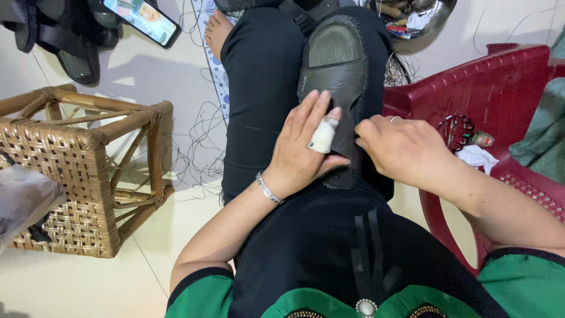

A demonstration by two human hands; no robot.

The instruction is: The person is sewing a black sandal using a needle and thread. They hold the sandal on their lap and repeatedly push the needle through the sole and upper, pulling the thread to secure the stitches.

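Head view: dark leather sandal (335, 70) lies on the knee, left hand (306, 144) (one finger bandaged) spread flat over it, right hand (400, 147) pinching its edge; it could slide off sideways.

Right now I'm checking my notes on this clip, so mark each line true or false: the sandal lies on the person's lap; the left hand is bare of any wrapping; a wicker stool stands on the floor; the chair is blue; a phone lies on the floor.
1. The sandal lies on the person's lap. True.
2. The left hand is bare of any wrapping. False: one finger wears a white wrap, and a bracelet sits at the wrist.
3. A wicker stool stands on the floor. True.
4. The chair is blue. False: it is dark red plastic.
5. A phone lies on the floor. True.
6. The right hand is away from the sandal. False: it touches the sandal's edge.
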